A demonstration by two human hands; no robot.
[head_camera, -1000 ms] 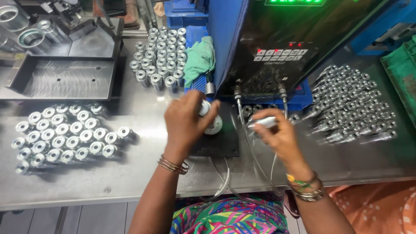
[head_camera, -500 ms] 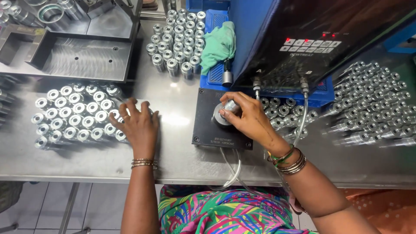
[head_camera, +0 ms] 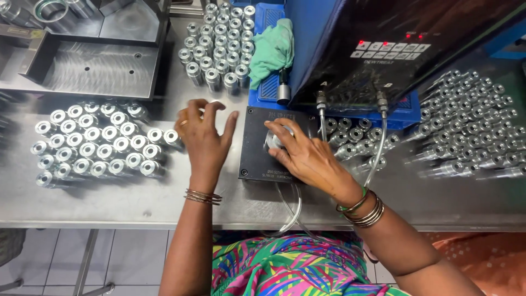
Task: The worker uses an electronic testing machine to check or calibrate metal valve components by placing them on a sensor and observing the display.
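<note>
The black fixture plate [head_camera: 262,147] on the steel bench [head_camera: 109,200] serves as the landmark. On its right half sits a small metal cylinder [head_camera: 272,141], and the right hand [head_camera: 307,159] covers it from the near side, fingers [head_camera: 282,130] curled around its top and flank, grasping it against the plate. The left hand [head_camera: 204,137] hovers just left of the plate with fingers spread and released, holding nothing as far as the view shows; it is near the right-most of the rows of finished-looking cylinders [head_camera: 93,145] that lie farther left of the plate. More upright cylinders [head_camera: 219,46] stand beyond the plate, beside a green cloth [head_camera: 274,49], and a heap of longer fittings [head_camera: 466,126] lies to the plate's right, past the dark tester box [head_camera: 394,44] and its two thin tubes [head_camera: 378,148]. The cylinder looks machined, polished and rigid, so it is likely dense for its size, hard and not fragile, but smooth enough to slip from oily or dry fingertips. A pinch around the round side wall, thumb opposing two fingers, seems the surest hold; the ends look open and offer little purchase.
</note>
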